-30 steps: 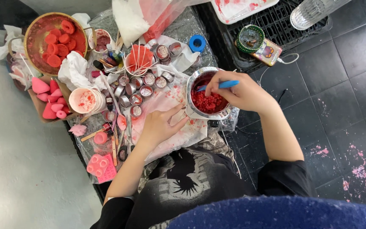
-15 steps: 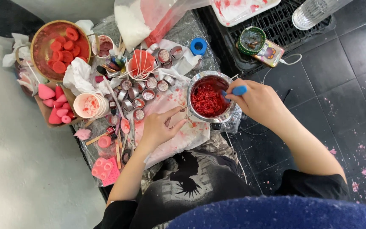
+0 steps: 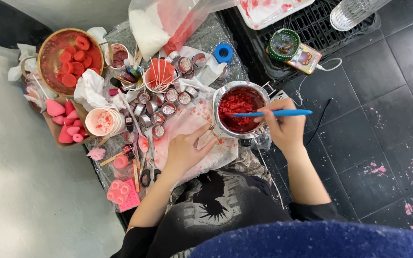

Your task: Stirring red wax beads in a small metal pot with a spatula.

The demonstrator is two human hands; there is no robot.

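Your right hand (image 3: 285,126) is closed around a blue stick (image 3: 273,113), pinching it between thumb and fingers so that it lies nearly level across the metal bowl (image 3: 241,111). The stick's far end dips into the red, crumbly mass (image 3: 235,102) that fills the bowl, which sits directly beside that hand, on its thumb side. Your left hand (image 3: 185,150) lies palm down, fingers loosely spread and holding nothing, on a white cloth stained red (image 3: 187,122); its fingertips point toward the bowl and stop just short of the rim.

Beyond your left hand, away from your body, stands a cluster of small round tins (image 3: 161,107), and past them a white cup packed with thin sticks (image 3: 157,76). Out past the knuckles of your left hand sits a white paper cup speckled with red (image 3: 102,122), then a group of pink cone shapes (image 3: 65,122), and farther off a wide wooden bowl holding red discs (image 3: 70,59). Close to your left wrist lie black-handled scissors (image 3: 145,174) and a pink mould (image 3: 120,191).

Past the metal bowl, well away from your right hand, a blue roll of tape (image 3: 223,52) rests on the crinkled foil (image 3: 206,33), and a green-rimmed round tin (image 3: 284,44) sits on the black crate (image 3: 321,28).
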